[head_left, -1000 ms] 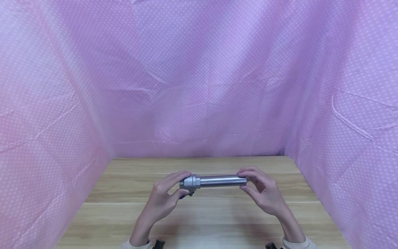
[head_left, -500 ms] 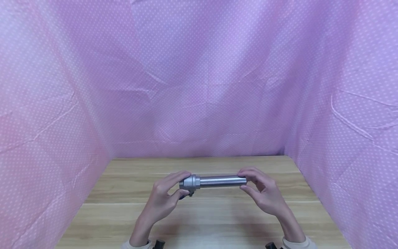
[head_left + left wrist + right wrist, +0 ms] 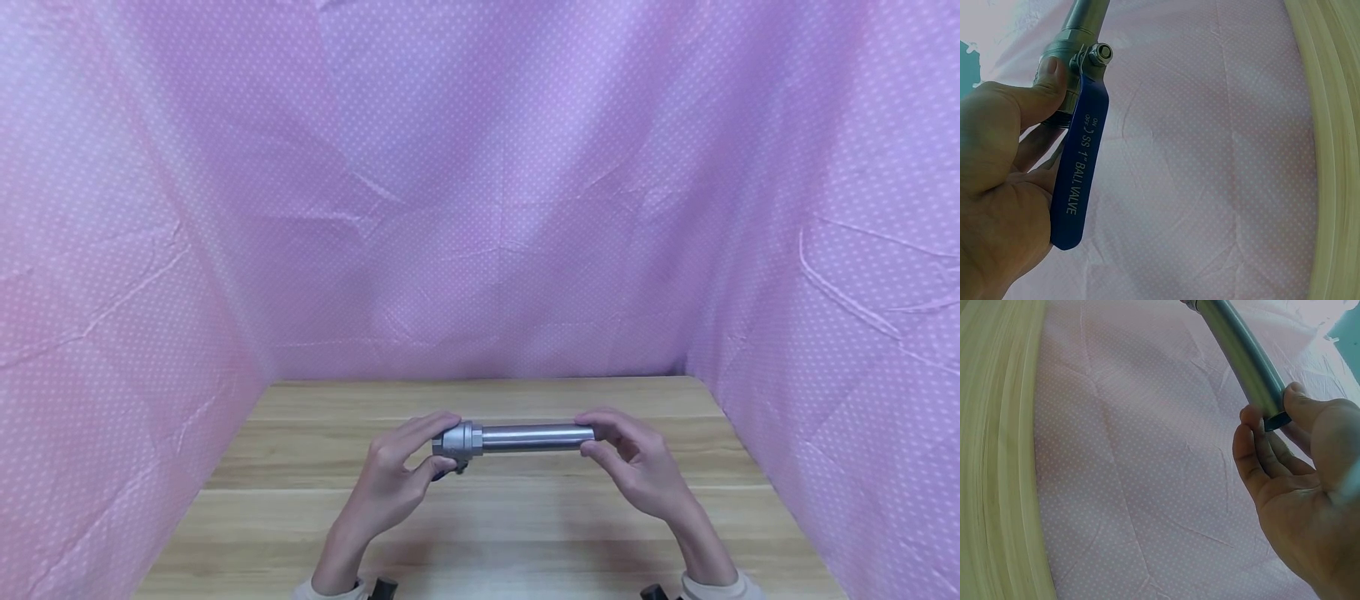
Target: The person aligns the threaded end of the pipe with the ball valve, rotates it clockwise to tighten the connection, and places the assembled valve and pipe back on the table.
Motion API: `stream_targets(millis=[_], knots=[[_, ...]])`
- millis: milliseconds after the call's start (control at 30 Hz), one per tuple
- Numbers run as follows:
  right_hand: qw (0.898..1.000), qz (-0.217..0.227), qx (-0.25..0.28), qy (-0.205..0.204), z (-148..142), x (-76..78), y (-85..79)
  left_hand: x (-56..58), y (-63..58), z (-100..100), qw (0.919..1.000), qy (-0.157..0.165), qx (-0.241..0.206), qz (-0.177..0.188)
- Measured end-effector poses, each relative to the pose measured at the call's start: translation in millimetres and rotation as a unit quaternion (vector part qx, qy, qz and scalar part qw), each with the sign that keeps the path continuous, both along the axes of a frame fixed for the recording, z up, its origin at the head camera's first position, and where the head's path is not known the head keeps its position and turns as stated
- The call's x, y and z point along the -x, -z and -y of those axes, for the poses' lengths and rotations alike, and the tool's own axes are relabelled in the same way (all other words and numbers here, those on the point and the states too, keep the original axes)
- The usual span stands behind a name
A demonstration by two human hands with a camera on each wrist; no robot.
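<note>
My left hand (image 3: 397,475) grips a steel ball valve (image 3: 458,440) between thumb and fingers. A blue lever handle (image 3: 1080,162), marked "SS 1" BALL VALVE", runs back beside the palm in the left wrist view. From the valve's hex end a plain steel pipe (image 3: 536,437) extends to the right, joined to it in one line. My right hand (image 3: 637,467) pinches the pipe's far end, thumb on the near side and fingertips on the far side. In the right wrist view the pipe's end rim (image 3: 1277,421) shows between thumb and fingers. Valve and pipe lie level above the table.
The light wooden table (image 3: 480,533) spreads beneath both hands. Pink dotted cloth (image 3: 480,208) hangs as walls at the back and both sides. Black pieces of the wrist gear (image 3: 384,587) show near the pale sleeves (image 3: 723,587).
My right thumb and fingers have shifted slightly on the pipe's end. The left hand and the valve stay where they were.
</note>
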State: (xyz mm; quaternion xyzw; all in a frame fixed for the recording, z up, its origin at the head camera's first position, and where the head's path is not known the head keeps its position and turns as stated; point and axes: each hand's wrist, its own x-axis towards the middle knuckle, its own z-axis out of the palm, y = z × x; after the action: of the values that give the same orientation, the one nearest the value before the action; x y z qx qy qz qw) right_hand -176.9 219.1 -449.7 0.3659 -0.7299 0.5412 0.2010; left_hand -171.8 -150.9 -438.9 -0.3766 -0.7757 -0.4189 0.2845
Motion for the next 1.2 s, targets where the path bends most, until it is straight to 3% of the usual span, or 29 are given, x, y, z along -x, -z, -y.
stream_targets(millis=[100, 333, 500, 900, 1200], knots=[[1.0, -0.008, 0.008, -0.01, -0.3, 1.6, 0.8, -0.2, -0.3, -0.2, 1.0, 0.002, -0.003, -0.008], [0.995, -0.044, 0.049, -0.076, 1.4, 6.1, 1.4, -0.8, -1.5, -0.6, 0.9999, 0.002, -0.006, -0.012], [0.994, -0.057, 0.047, -0.083, 2.3, 6.7, 1.5, -0.1, -0.7, -1.1, 0.9999, 0.001, -0.003, -0.016], [0.996, -0.065, 0.032, -0.059, 2.5, 6.1, 2.5, 0.5, 0.2, -1.5, 0.9998, -0.001, -0.002, -0.017], [0.999, -0.041, -0.01, 0.006, 4.4, 2.6, 1.8, -0.3, 0.2, -2.0, 0.9999, -0.014, 0.006, -0.001]])
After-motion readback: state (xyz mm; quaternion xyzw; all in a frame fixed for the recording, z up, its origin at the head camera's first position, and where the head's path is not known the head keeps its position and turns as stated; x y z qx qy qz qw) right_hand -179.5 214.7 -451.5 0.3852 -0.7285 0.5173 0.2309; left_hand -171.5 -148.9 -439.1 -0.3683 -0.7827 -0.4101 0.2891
